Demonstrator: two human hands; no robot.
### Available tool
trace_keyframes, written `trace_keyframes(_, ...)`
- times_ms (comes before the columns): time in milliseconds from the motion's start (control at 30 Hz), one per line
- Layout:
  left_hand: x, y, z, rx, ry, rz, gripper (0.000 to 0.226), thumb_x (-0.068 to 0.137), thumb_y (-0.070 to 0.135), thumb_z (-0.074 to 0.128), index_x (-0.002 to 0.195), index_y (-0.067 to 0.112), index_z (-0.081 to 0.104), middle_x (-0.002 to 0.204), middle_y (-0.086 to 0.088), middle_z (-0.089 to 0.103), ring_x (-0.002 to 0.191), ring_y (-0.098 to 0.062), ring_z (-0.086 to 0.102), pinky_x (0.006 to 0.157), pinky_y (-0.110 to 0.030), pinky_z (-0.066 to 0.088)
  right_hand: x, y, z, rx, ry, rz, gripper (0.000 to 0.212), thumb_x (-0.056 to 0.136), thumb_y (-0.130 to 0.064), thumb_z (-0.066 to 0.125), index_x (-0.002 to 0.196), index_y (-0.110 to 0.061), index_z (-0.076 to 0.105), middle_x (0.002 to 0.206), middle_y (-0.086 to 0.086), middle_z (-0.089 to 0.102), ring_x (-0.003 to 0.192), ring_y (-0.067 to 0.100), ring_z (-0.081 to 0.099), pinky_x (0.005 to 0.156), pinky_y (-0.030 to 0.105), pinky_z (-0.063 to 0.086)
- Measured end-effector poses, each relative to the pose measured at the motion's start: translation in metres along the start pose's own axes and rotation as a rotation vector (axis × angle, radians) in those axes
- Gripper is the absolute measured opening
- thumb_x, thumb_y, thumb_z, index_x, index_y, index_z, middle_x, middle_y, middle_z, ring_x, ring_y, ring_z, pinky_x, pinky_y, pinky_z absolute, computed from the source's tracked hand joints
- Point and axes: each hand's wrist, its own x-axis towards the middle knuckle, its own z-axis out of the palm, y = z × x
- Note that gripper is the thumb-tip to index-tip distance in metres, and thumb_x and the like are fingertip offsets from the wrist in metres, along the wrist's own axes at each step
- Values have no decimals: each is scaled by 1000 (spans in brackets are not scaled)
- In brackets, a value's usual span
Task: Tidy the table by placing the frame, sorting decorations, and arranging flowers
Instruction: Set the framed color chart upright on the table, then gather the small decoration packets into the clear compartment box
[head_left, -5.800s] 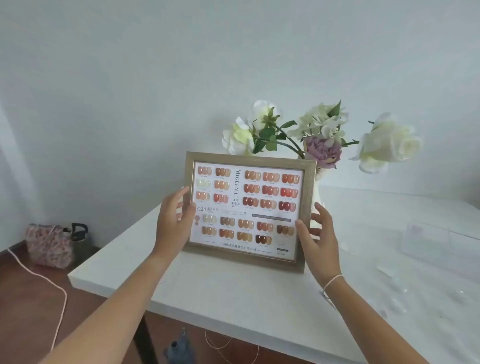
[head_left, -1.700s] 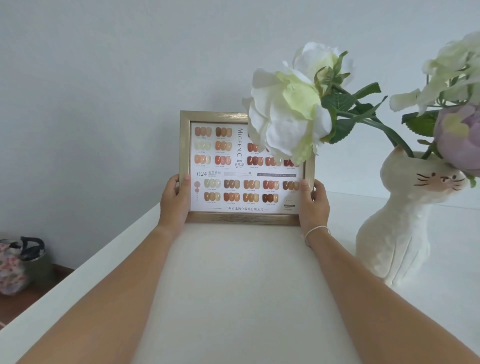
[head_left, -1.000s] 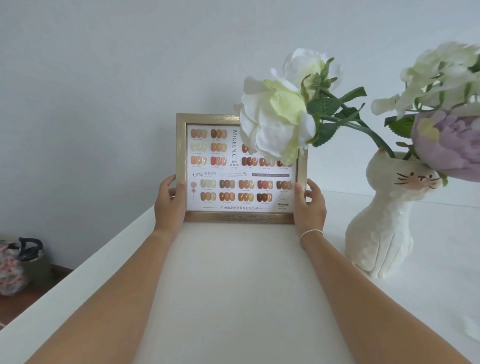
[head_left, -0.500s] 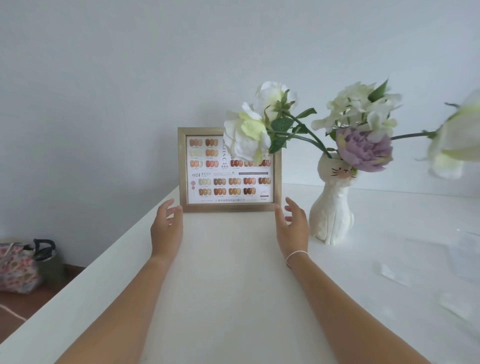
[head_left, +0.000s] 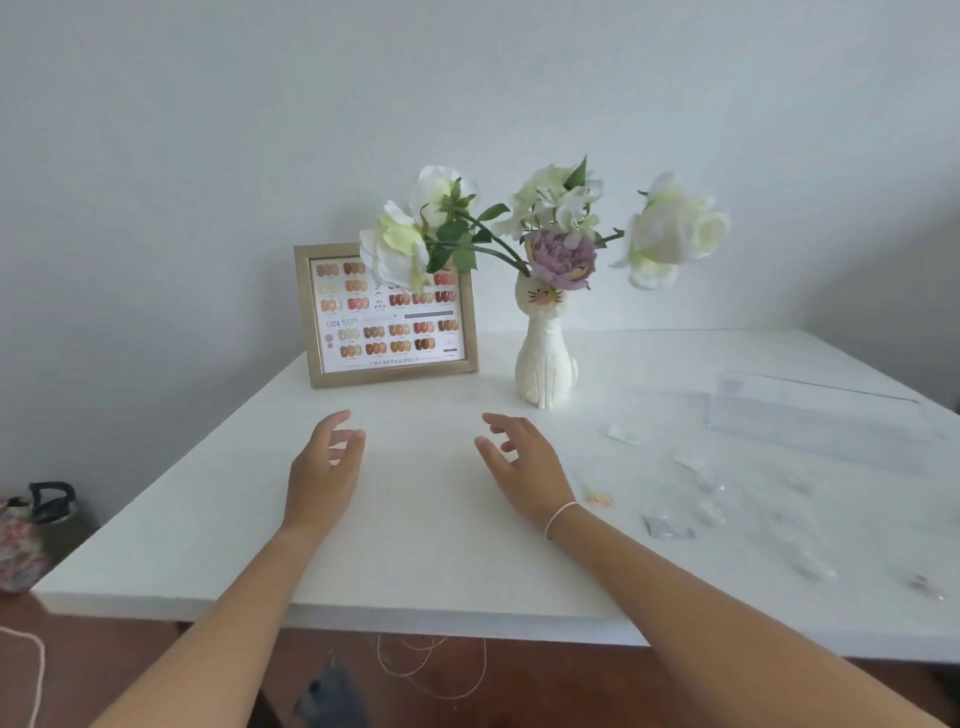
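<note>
From the head camera: the frame (head_left: 388, 317) stands upright at the back left of the white table (head_left: 415, 519), against the wall, its colour chart facing us. Just to its right sits the cat-shaped vase (head_left: 545, 358), flowers (head_left: 558, 249) spreading wide, one white bloom hanging in front of the frame's upper right corner. Both hands hover over the bare tabletop, well short of the frame: left hand (head_left: 324, 473) empty with fingers loosely spread, right hand (head_left: 524, 467) the same, a thin bracelet (head_left: 558, 517) at the wrist. Small clear decorations (head_left: 706, 483) lie scattered on the right, near a transparent box (head_left: 810, 410).
</note>
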Motion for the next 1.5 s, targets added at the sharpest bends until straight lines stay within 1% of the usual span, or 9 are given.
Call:
trace_keyframes(100, -20, 10, 14, 43, -83, 34, 30, 92, 35, 47, 121, 32, 52, 107, 6, 57, 96, -14, 54, 72, -20, 38, -17, 3, -27, -103, -43, -70, 34, 89, -34, 53, 122, -26, 54, 118, -2, 56, 93, 11, 53, 83, 23, 43)
trace_keyframes(367, -52, 47, 71, 102, -308, 147, 23, 90, 34, 52, 112, 35, 57, 102, 11, 62, 100, -14, 57, 83, -26, 40, -27, 28, -123, -390, -37, -142, 33, 89, -29, 52, 122, -23, 55, 117, 0, 59, 103, 17, 55, 81, 19, 35)
trace_keyframes(733, -77, 108, 158, 418, -629, 418, 37, 85, 43, 57, 120, 28, 60, 108, 4, 59, 98, -15, 48, 93, -28, 38, -13, 83, -200, -602, -151, 310, 40, 87, -31, 55, 125, -22, 51, 123, 9, 54, 119, 29, 46, 100, 36, 38)
trace_keyframes(900, -72, 114, 169, 413, -715, 394, 38, 89, 37, 55, 124, 23, 58, 107, 1, 53, 92, -12, 44, 83, -19, 32, -1, 87, -203, -579, -197, 404, 44, 83, -28, 58, 125, -22, 51, 122, 7, 58, 120, 27, 46, 97, 33, 39)
trace_keyframes(1100, -64, 123, 172, 480, -796, 341, 39, 93, 33, 49, 129, 19, 53, 107, -3, 51, 90, -14, 48, 82, -23, 36, 10, 84, -198, -557, -231, 429, 46, 81, -18, 61, 126, -19, 51, 122, 8, 59, 117, 25, 51, 95, 30, 41)
trace_keyframes(1200, -59, 129, 174, 529, -847, 329, 31, 92, 27, 50, 120, 19, 59, 102, -3, 52, 90, -16, 50, 80, -26, 38, 13, 83, -199, -488, -243, 452, 46, 80, -11, 62, 125, -17, 51, 119, 8, 59, 111, 23, 54, 89, 27, 42)
trace_keyframes(1333, -51, 135, 177, 513, -906, 298, 19, 88, 26, 56, 105, 17, 59, 79, 5, 59, 72, -6, 51, 65, -23, 39, 21, 83, -213, -266, -201, 488, 36, 79, 1, 60, 113, -9, 58, 74, 2, 53, 58, 16, 52, 49, 17, 45)
trace_keyframes(1400, -48, 136, 179, 473, -929, 276, 8, 87, 23, 57, 93, 18, 60, 71, 7, 62, 61, 2, 54, 61, -20, 40, 26, 83, -228, -199, -142, 499, 29, 79, 4, 58, 106, -7, 59, 73, 6, 48, 51, 15, 48, 36, 13, 44)
trace_keyframes(1500, -45, 138, 184, 424, -926, 263, 10, 83, 13, 54, 79, 20, 61, 78, 2, 62, 51, 5, 57, 56, -13, 39, 35, 83, -253, -145, -19, 479, 21, 77, 5, 57, 92, -9, 55, 66, 9, 50, 51, 17, 49, 35, 13, 46)
